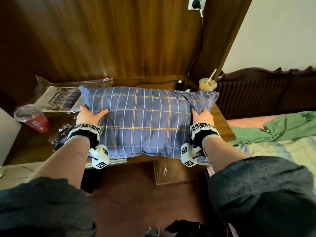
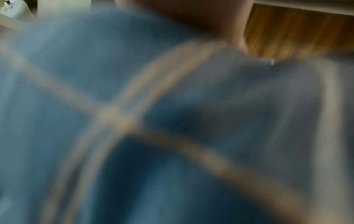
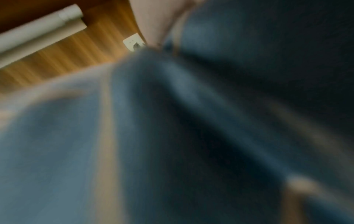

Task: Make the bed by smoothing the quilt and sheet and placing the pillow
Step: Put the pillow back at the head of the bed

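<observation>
A blue pillow [image 1: 145, 122] with white and orange checks lies across the wooden bedside table [image 1: 37, 142] in the head view. My left hand [image 1: 89, 115] grips its left end, thumb on top and fingers tucked under the edge. My right hand [image 1: 201, 115] grips the right end and bunches the cloth there. Both wrist views are blurred and filled with the blue pillow cloth [image 2: 134, 121] [image 3: 134, 136]. The bed [image 1: 282, 147] is at the right, with a pale striped sheet and a crumpled green cloth [image 1: 287, 127] on it.
A cup of red drink [image 1: 32, 118] and a plastic-wrapped package [image 1: 63, 98] sit on the table left of the pillow. An iced drink with a straw [image 1: 207, 83] and a charger with its cable [image 1: 179, 84] stand behind it. A wood-panelled wall rises behind; the dark headboard [image 1: 256, 93] is right.
</observation>
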Tool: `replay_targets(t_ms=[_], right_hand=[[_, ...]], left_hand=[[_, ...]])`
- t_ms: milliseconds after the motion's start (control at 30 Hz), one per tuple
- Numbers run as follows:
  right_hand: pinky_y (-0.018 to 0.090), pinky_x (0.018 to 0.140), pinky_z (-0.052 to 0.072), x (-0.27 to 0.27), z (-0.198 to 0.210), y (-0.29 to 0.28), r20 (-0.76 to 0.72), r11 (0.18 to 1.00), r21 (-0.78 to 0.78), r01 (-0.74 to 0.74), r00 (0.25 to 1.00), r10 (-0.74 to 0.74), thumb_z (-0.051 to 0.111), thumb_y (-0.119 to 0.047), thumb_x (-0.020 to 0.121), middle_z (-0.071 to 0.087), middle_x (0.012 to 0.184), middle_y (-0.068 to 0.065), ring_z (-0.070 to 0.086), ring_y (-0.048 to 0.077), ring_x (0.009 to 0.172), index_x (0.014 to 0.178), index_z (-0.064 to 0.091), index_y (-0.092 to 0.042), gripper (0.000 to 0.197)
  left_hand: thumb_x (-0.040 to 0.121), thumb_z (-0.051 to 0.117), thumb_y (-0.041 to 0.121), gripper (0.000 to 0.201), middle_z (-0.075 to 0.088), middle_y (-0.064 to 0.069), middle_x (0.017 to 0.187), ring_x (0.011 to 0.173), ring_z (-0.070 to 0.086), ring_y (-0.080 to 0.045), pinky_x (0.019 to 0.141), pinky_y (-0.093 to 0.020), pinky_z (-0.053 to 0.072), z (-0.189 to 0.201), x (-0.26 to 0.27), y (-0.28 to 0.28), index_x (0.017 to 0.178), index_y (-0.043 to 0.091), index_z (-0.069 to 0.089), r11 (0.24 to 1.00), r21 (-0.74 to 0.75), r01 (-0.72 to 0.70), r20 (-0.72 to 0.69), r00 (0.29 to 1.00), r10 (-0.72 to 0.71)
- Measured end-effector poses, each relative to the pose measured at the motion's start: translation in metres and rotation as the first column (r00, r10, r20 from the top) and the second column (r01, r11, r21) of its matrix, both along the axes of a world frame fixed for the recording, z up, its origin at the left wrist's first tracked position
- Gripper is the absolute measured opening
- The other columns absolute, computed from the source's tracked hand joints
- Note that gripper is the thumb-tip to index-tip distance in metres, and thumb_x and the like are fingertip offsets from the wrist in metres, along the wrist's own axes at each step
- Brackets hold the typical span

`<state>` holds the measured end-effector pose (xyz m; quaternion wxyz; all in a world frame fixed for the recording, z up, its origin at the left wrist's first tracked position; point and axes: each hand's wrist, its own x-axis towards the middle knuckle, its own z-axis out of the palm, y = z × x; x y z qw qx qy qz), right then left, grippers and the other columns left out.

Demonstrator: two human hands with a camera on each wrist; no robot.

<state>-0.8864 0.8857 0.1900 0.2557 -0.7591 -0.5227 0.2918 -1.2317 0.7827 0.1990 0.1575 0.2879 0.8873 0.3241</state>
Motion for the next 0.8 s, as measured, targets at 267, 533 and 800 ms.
replay_targets(t_ms=[267, 533, 800], right_hand=[[0.042, 0.09, 0.047, 0.093, 0.012, -0.043, 0.037, 0.987, 0.153, 0.054, 0.997, -0.061, 0.034, -0.045, 0.098, 0.063, 0.116, 0.02, 0.059, 0.038, 0.108, 0.108, 0.06, -0.005, 0.048], [0.041, 0.092, 0.043, 0.275, 0.016, -0.092, -0.005, 0.949, 0.196, 0.247, 0.968, -0.251, 0.033, -0.042, 0.099, 0.06, 0.122, 0.025, 0.056, 0.04, 0.113, 0.113, 0.058, -0.002, 0.05], [0.042, 0.092, 0.044, 0.452, 0.001, -0.156, -0.003, 0.818, 0.152, 0.555, 0.828, -0.561, 0.028, -0.041, 0.101, 0.06, 0.121, 0.024, 0.056, 0.041, 0.112, 0.118, 0.057, -0.005, 0.049]], left_hand=[[0.098, 0.031, 0.038, 0.043, 0.06, -0.029, 0.117, 0.109, 0.056, -0.046, 0.093, -0.049, 0.042, 0.049, 0.092, -0.026, 0.123, 0.006, 0.043, 0.966, 0.256, -0.027, -0.258, 0.961, 0.095], [0.099, 0.032, 0.031, 0.037, 0.061, -0.033, 0.107, 0.1, 0.057, -0.049, 0.081, -0.049, 0.044, 0.053, 0.261, 0.001, 0.115, 0.0, 0.045, 0.93, 0.277, 0.241, -0.297, 0.942, -0.156], [0.097, 0.033, 0.035, 0.04, 0.062, -0.03, 0.107, 0.1, 0.058, -0.046, 0.083, -0.048, 0.045, 0.039, 0.46, 0.072, 0.116, 0.003, 0.049, 0.792, 0.253, 0.556, -0.333, 0.818, -0.468]])
